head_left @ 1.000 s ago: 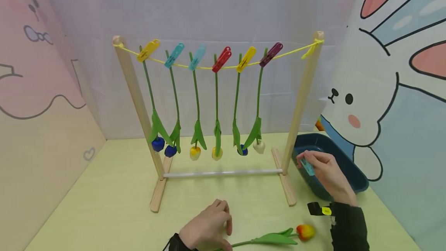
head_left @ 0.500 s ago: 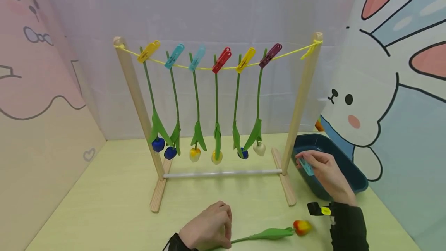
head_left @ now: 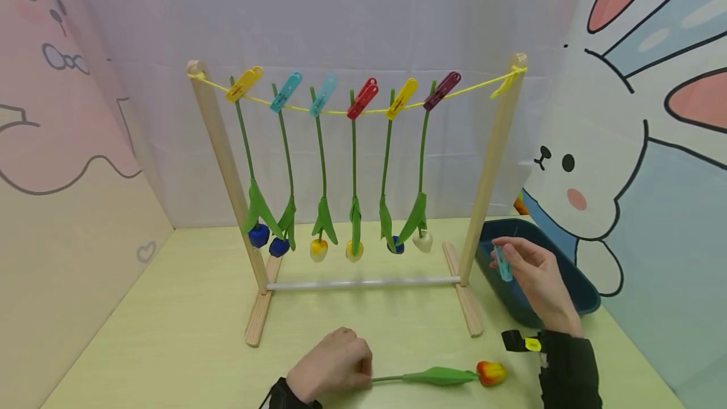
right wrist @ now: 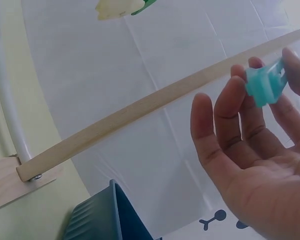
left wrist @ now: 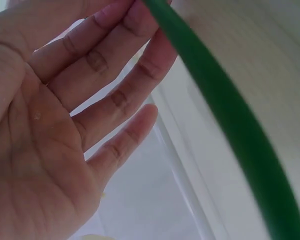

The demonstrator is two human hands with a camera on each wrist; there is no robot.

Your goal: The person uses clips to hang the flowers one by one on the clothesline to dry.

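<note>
A red and yellow artificial tulip (head_left: 491,373) lies near the table's front, its green leaf and stem stretching leftward. My left hand (head_left: 334,363) pinches the stem's end; in the left wrist view the green stem (left wrist: 225,110) runs from the fingertips, and the thumb's grip is partly cut off. Over the dark blue bin, my right hand (head_left: 536,279) holds a light blue clothespin (head_left: 503,264) between thumb and fingers. That clothespin (right wrist: 266,82) also shows in the right wrist view, apart from any line or stem.
A wooden stand (head_left: 493,169) carries a yellow string (head_left: 479,84). Several tulips hang upside down from it by coloured clothespins, such as the red clothespin (head_left: 362,98). At the right stands a dark blue plastic bin (head_left: 585,298). A white bar (head_left: 363,283) joins the stand's feet.
My left hand has closed on the stem's end and shifted slightly left; the tulip has turned a little on the table. The clothespin in my right hand has tilted more upright.
</note>
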